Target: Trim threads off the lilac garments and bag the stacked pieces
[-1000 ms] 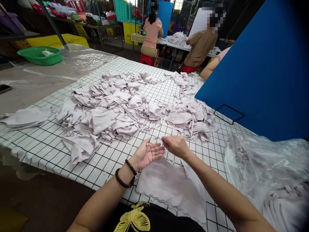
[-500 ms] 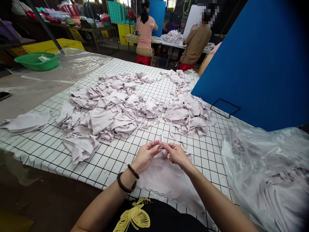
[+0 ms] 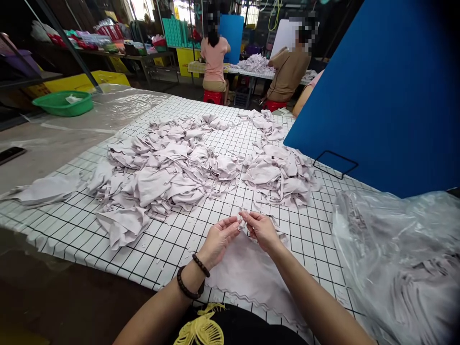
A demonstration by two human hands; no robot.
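Observation:
Just above the grid-patterned cloth on the table, my left hand (image 3: 220, 241) and my right hand (image 3: 263, 232) are close together, fingertips almost meeting. A flat pale lilac-grey fabric piece (image 3: 251, 275) with a wavy lower edge lies under them and narrows toward the fingers. Thumb and fingers of my left hand are pinched at its upper end, where a small pale bit shows. My right hand is also pinched; what it grips is too small to make out. Farther up lie a large heap of similar fabric pieces (image 3: 161, 165) and a smaller heap (image 3: 278, 170).
A clear plastic bag (image 3: 388, 230) of folded fabric sits at right, below a slanted blue board (image 3: 373, 105) with a black wire stand (image 3: 336, 164). A green basin (image 3: 63, 104) and phone (image 3: 11, 154) are at left. Two co-workers sit at a table behind.
My fingertips have drawn slightly apart, and the pale upright bit between them has dropped lower. The view has tilted up a little; the heaps look the same.

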